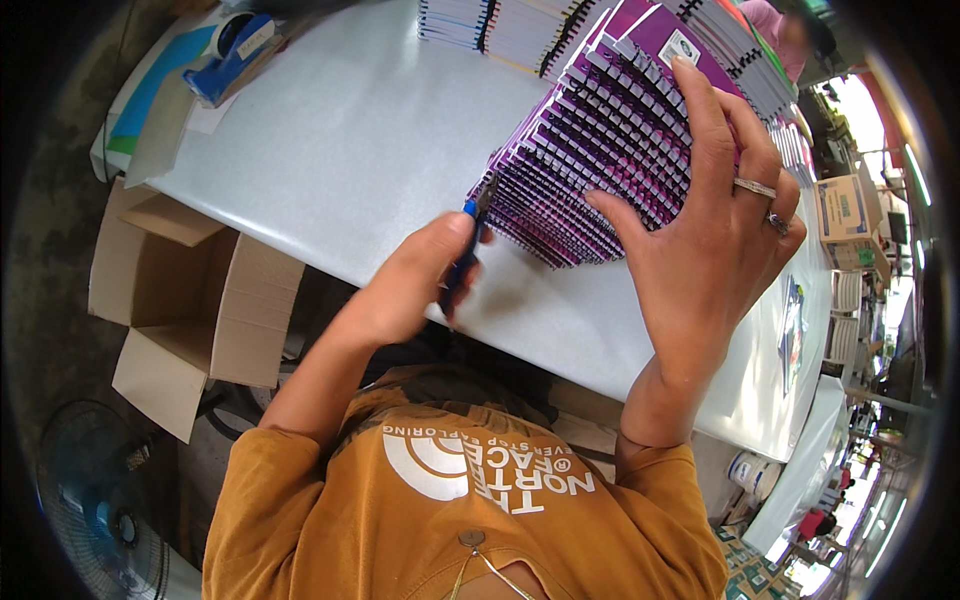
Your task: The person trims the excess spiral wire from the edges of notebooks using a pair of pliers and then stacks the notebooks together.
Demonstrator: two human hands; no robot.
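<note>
My left hand (425, 262) is closed round a pair of pliers (470, 235) with blue handles. Their dark jaws touch the left end of the bound edges on a stack of purple wire-bound notebooks (610, 140). The notebooks are fanned in steps, so row upon row of dark binding loops and pale page edges faces me. My right hand (705, 210) grips the stack's right side, thumb on the bindings and forefinger reaching onto the top purple cover. Two rings are on that hand. What the jaws bite on is too small to make out.
More bound books (535, 35) stand in stacks along the far side of the pale table (330, 150). A blue tape dispenser (235, 58) lies far left. Below the table's left edge is an open cardboard box (190, 290), with a fan (110, 520) nearer. Another person (785, 35) is beyond the books.
</note>
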